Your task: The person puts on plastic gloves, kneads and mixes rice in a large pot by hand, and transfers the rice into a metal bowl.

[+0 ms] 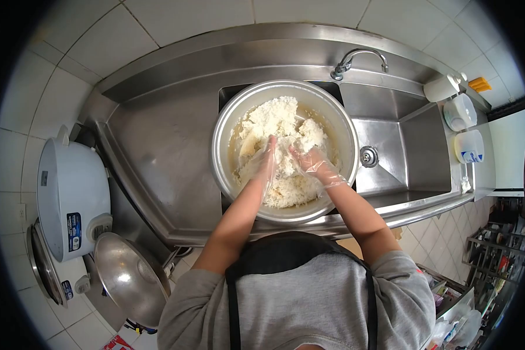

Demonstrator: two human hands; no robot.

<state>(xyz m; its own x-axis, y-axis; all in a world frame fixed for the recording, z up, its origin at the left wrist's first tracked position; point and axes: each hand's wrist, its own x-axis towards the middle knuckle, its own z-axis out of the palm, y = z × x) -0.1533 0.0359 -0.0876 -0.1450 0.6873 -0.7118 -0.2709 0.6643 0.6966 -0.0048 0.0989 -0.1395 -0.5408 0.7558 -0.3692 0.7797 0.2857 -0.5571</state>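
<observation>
Fingers (272,143) of the left hand (265,162), left of frame centre, look extended and close together against rice (277,116) in the mid-frame metal pot (223,153); those of the right hand (314,162) (partly sunk, so I cannot tell their spread) lie beside. Over-vigorous scooping could fling rice over the rim toward the sink basin (382,137) at right.

left arm (237,216) and right arm (361,216) reach forward, forearms angled inward. left hand (266,163) nearly edge-on, one digit straight, pointing ahead. right hand (314,163) turned inward, a digit pointing toward the left. hands near each other, not touching, both in clear gloves. other fingers mostly hidden, grip unclear.
</observation>
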